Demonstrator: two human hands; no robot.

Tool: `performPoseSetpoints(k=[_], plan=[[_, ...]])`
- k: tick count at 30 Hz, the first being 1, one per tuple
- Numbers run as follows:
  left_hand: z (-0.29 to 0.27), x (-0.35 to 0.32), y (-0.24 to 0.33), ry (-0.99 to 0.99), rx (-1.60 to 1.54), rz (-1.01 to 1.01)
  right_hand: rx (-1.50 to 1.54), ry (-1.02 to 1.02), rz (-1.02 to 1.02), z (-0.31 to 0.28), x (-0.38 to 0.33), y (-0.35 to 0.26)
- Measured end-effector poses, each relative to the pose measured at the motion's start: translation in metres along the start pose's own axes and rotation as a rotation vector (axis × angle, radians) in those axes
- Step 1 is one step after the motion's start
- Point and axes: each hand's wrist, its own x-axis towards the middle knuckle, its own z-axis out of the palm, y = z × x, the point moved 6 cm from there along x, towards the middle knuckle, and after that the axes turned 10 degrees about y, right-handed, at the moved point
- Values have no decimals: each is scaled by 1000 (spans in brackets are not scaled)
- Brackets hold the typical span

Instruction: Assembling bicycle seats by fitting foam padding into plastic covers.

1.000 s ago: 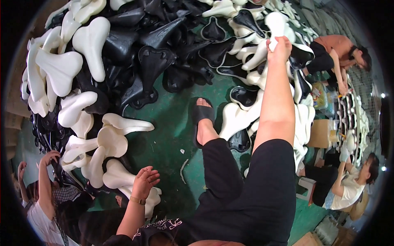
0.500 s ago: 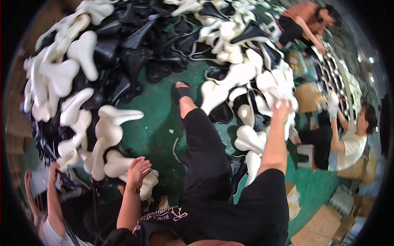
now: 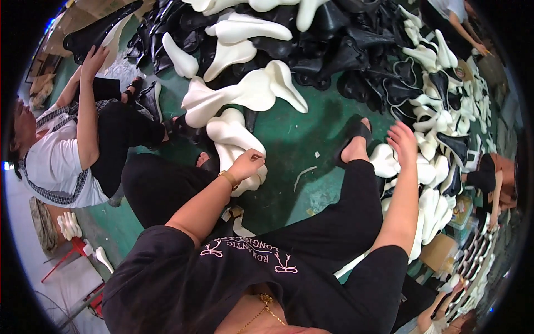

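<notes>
My left hand [image 3: 246,166] is closed at the edge of a white saddle [image 3: 227,127], a smooth foam-like piece with a broad back and a narrow nose. More white saddle shapes lie under and beside that hand, partly hidden by it. Over on the right, my right hand [image 3: 404,145] hangs with its fingers apart and nothing in them. Just past it lies a heap of white saddles [image 3: 426,214]. Beyond my left hand, another white saddle [image 3: 253,92] rests on the pile.
Black saddle shells [image 3: 334,61] are heaped at the far side. At left, a seated co-worker [image 3: 64,153] holds up a black saddle shell [image 3: 92,34]. Other people work at right, near a cardboard box [image 3: 438,251]. My sandalled foot [image 3: 355,146] stands on the green floor [image 3: 295,139].
The view has swung left. My left hand has gone from spread fingers to closed at a white saddle. My right hand has come off the white saddles and opened. The left co-worker now raises a black shell.
</notes>
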Motion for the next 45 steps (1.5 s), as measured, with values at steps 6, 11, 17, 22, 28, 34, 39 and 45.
performPoseSetpoints(k=[6,11,17,22,28,34,39,45], plan=[[-10,1,32,352,532,614,-494,-396,-255,233,9,19],[-8,29,22,407,910,610,-165,-267,-51,349,29,21],[-14,49,2,489,742,509,-179,-26,-412,410,103,0],[-22,47,20,466,686,514,-368,-166,-269,438,119,-1],[-36,48,57,418,392,445,-164,-132,-206,411,65,33],[-45,34,52,354,487,552,-28,4,129,312,-18,98],[-90,-6,85,439,391,660,-178,42,170,229,-97,136],[-138,-60,154,339,-438,673,-632,53,-603,197,-148,95]])
